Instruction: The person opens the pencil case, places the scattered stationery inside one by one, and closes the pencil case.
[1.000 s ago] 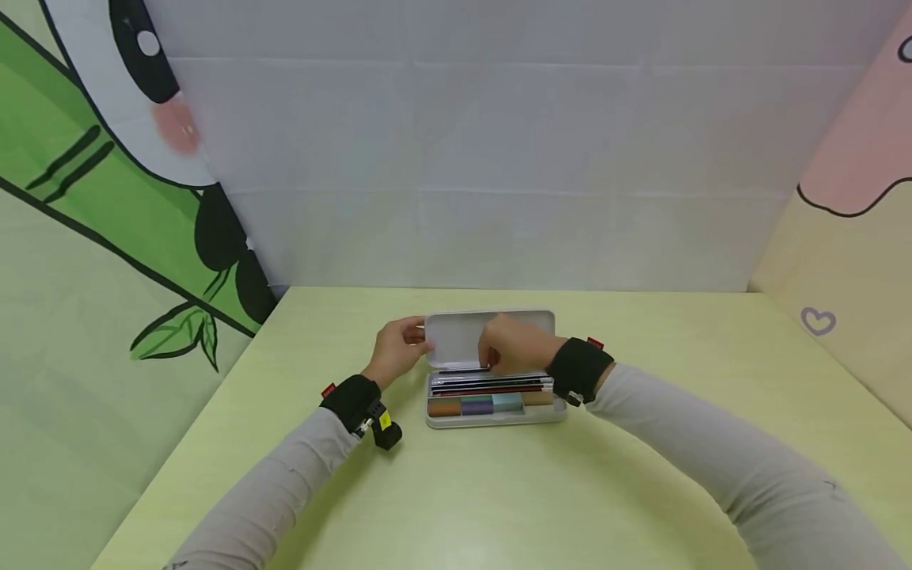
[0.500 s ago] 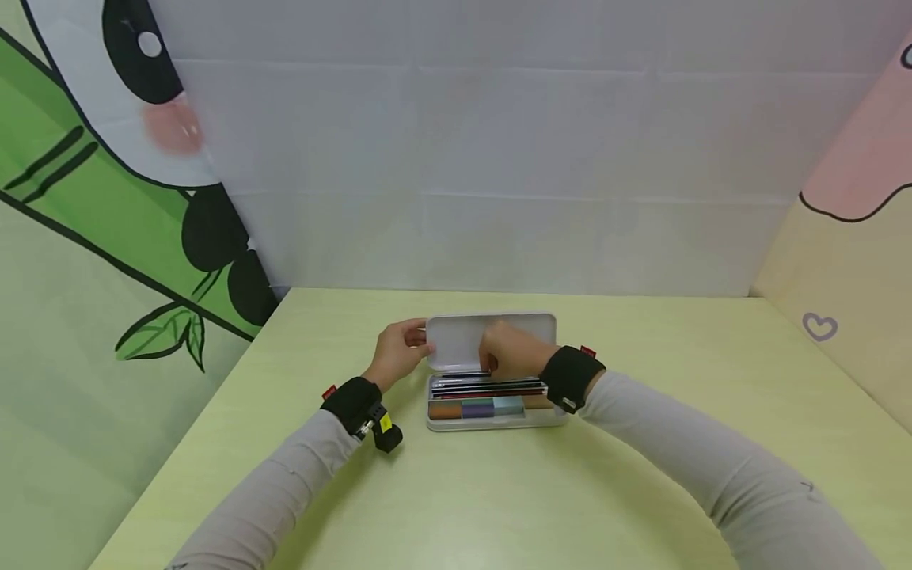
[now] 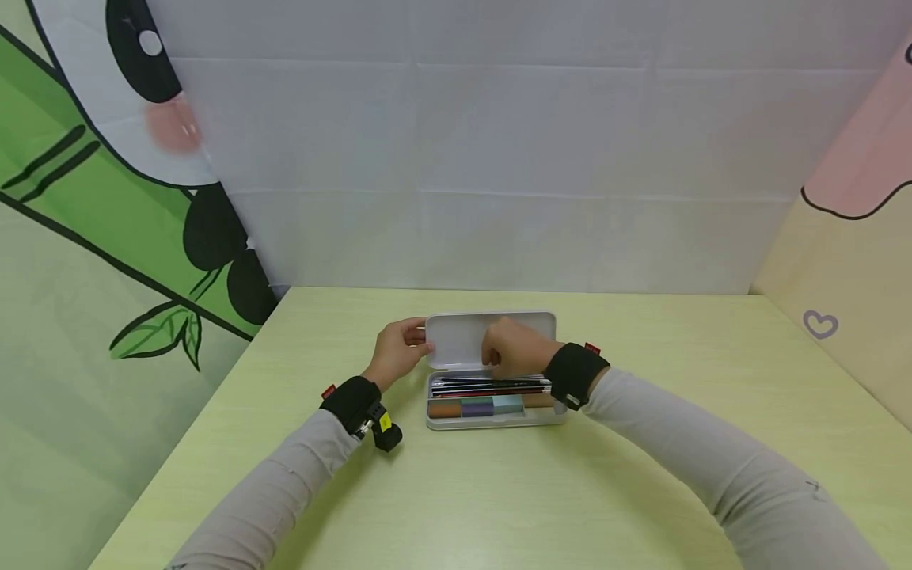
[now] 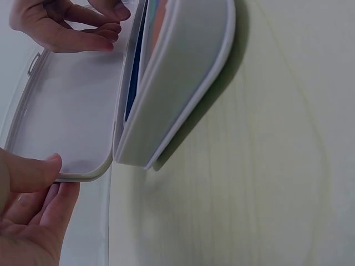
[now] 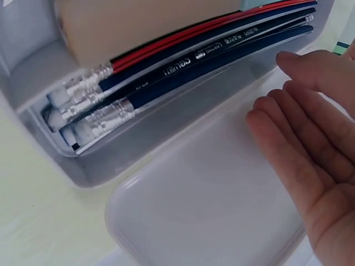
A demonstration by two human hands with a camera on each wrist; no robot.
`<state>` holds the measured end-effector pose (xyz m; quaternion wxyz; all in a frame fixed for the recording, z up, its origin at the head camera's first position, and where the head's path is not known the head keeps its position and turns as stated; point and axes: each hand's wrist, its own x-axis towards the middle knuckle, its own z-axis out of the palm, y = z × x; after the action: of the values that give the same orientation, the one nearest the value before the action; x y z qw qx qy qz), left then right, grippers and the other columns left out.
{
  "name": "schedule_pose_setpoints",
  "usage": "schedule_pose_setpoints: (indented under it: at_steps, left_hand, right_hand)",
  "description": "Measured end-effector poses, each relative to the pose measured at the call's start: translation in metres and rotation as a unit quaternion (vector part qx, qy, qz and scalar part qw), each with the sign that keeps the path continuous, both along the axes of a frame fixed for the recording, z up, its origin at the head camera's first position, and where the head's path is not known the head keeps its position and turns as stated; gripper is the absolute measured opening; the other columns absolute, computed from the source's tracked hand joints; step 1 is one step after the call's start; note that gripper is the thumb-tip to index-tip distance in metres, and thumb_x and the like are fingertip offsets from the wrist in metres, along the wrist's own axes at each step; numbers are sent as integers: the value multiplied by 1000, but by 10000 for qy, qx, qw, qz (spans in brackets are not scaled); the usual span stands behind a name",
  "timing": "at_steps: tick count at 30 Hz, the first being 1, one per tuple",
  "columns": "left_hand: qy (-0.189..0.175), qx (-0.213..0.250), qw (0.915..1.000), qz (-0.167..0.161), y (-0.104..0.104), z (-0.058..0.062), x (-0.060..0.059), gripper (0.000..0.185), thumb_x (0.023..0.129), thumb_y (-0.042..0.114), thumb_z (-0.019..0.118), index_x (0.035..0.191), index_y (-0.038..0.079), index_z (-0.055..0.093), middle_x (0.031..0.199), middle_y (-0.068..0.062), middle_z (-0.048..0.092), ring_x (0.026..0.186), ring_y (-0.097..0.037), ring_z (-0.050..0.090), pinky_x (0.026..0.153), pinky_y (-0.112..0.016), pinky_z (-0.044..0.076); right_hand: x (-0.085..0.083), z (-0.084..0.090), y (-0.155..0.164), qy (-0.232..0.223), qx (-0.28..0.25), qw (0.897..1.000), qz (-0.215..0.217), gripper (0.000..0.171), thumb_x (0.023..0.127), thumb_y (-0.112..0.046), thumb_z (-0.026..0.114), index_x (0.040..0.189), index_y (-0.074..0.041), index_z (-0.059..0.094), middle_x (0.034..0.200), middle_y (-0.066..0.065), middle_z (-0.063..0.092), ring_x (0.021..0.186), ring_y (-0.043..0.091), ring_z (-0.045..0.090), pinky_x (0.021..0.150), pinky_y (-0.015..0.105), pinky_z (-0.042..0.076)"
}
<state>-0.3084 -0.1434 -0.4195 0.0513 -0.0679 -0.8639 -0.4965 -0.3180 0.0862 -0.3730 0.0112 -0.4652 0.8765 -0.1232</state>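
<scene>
1. Clad in long light-grey sleeves [image 3: 684,443] on both arms.
2. Strapped at each wrist with a black band [image 3: 573,374], each bearing a small red tab.
3. Fitted at the left band [image 3: 351,401] with a black unit marked yellow.

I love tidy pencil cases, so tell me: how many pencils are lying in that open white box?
4 that I can make out: three dark blue pencils side by side along the box's back channel, and one red pencil just beyond them. More may be hidden under the tan block.
</scene>
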Motion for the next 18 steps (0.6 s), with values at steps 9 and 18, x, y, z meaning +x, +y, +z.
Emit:
schedule_pose_setpoints:
  at_steps: [9,18]
  left_hand:
    - [10,35,10000,23,2,0,1,45,84,-3,69,128,-1,59,110,-24,70,102,-35,68,90,-41,57]
    - [-88,-39,9999,82,1,2,0,46,84,-3,69,129,-1,59,110,-23,70,103,-33,68,91,-41,57]
  right_hand:
    - [1,-10,-2,26,-9,10000,69,10,70,2,77,78,-4,76,73,6,73,63,10,63,59,17,52]
    - [10,-13,-1,-397,40,9992,71,11,73,0,79,83,-3,77,78,8,74,71,14,68,64,20,56]
